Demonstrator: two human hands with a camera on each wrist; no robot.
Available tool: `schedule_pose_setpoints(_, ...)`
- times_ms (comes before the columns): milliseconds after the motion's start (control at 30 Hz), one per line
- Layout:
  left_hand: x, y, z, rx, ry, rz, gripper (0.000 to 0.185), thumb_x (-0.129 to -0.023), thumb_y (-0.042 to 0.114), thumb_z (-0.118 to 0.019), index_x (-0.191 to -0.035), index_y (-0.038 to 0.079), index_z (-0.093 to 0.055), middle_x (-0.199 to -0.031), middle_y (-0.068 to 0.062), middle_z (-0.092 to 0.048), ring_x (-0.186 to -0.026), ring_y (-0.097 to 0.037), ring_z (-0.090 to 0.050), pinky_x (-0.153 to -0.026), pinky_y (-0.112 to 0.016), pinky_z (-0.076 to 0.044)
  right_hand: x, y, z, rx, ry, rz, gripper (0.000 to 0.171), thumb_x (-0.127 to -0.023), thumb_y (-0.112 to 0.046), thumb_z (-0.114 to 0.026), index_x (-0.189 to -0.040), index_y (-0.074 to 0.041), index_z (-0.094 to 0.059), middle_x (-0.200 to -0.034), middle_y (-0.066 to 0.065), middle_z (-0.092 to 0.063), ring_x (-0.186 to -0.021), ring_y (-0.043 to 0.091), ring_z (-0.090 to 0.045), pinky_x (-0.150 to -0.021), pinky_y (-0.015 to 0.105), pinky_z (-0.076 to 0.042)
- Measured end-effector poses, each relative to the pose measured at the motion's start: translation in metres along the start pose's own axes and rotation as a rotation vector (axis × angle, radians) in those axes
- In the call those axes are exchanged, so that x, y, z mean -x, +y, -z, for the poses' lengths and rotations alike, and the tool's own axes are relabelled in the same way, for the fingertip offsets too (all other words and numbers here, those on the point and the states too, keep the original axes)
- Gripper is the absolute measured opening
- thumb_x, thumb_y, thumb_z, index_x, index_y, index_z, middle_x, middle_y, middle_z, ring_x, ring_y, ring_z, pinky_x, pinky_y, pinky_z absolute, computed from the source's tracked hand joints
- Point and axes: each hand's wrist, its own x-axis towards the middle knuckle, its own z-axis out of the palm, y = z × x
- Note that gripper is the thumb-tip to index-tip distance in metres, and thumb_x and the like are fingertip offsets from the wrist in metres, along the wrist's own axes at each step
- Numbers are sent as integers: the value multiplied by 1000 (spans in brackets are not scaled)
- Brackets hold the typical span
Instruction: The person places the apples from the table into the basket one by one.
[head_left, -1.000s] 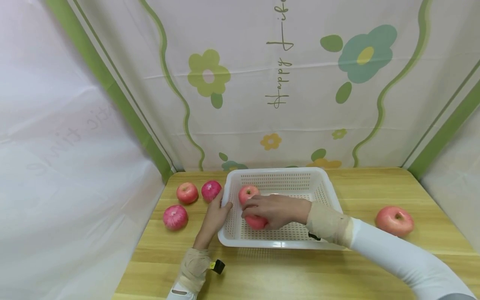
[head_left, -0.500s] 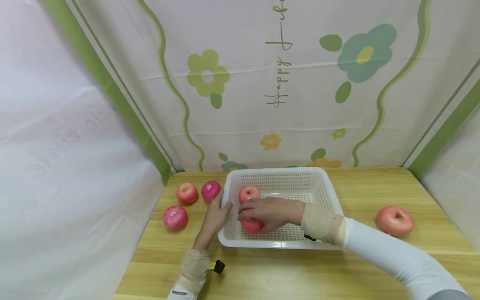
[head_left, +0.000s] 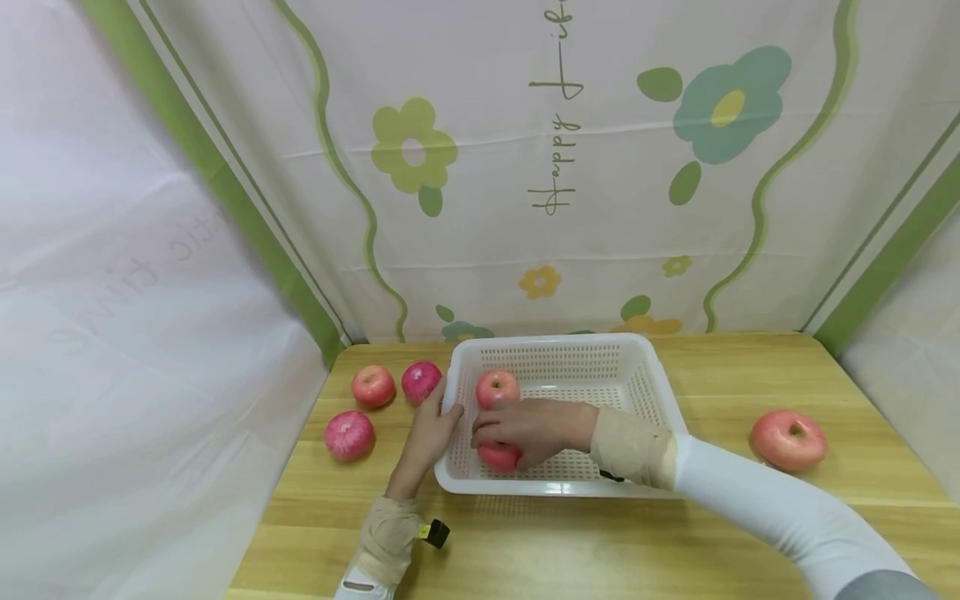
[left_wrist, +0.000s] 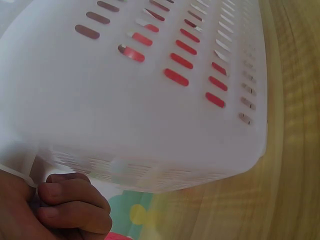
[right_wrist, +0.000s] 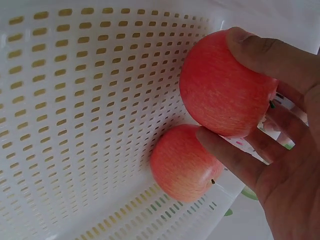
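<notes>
A white perforated plastic basket [head_left: 558, 488] stands on the wooden table. My left hand [head_left: 431, 433] grips its left rim; in the left wrist view the curled fingers [left_wrist: 75, 205] show at the edge. Inside the basket, my right hand [head_left: 536, 429] holds a red apple [head_left: 499, 456] near the front left corner. The right wrist view shows thumb and fingers around this apple [right_wrist: 225, 85], close to the basket floor. A second apple [head_left: 497, 387] lies behind it at the back left, right beside the held one and near a fingertip.
Left of the basket lie a red apple [head_left: 372, 386] and two pinkish-purple round fruits, one at the back [head_left: 420, 382] and one nearer [head_left: 349, 435]. A large apple [head_left: 789, 440] sits at the table's right side. A flower-printed curtain [head_left: 465, 233] hangs behind.
My right hand has shifted slightly left and toward the front with the apple, into the basket's front left corner. The left hand has stayed on the rim.
</notes>
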Motion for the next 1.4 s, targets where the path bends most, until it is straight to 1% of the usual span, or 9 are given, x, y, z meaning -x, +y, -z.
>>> schedule_pose_setpoints(133, 0, 0, 0, -3, 2, 6, 69, -104, 17, -58, -168, 12, -34, -157, -23, -55, -133, -38, -62, -107, -58, -56, -3, -1, -3, 41, -8, 16, 57, -85, -24, -88, -138, -21, -66, -141, -7, -63, -128, 12, -60, -109, 24, -51)
schedule_pose_setpoints(300, -1, 1, -1, -4, 10, 12, 69, -104, 19, -58, -168, 14, -34, -158, -21, -54, -137, -37, -60, -112, -60, -52, -6, -2, -4, 90, -14, 44, 63, -81, -22, -91, -138, -21, -66, -139, -7, -64, -124, 11, -59, -109, 22, -50)
schedule_pose_setpoints(400, -1, 1, 0, -11, 10, 5, 69, -103, 18, -58, -168, 13, -34, -158, -21, -54, -138, -37, -59, -114, -60, -50, -8, -3, -4, 100, -24, 45, 64, -81, -24, -91, -139, -22, -65, -140, -7, -64, -123, 12, -59, -108, 22, -50)
schedule_pose_setpoints(667, 0, 0, 0, -19, 10, 0, 68, -104, 16, -58, -168, 11, -34, -158, -23, -54, -140, -38, -57, -116, -61, -48, -11, -5, -6, 104, -56, 24, 66, -84, -30, -90, -143, -23, -62, -146, -8, -61, -127, 12, -58, -112, 22, -48)
schedule_pose_setpoints(1067, -1, 2, 1, -12, 7, 1, 68, -104, 15, -57, -168, 12, -34, -158, -22, -54, -141, -38, -56, -117, -61, -47, -12, -4, -6, 136, -29, 25, 65, -83, -32, -90, -141, -22, -62, -144, -7, -62, -126, 13, -58, -111, 25, -51)
schedule_pose_setpoints(1400, -2, 0, 0, -20, 12, 2, 68, -103, 16, -58, -167, 12, -35, -159, -21, -54, -141, -38, -57, -117, -61, -47, -9, -5, -4, 130, -49, -5, 76, -81, -34, -91, -149, -23, -57, -148, -6, -59, -130, 12, -55, -111, 26, -51)
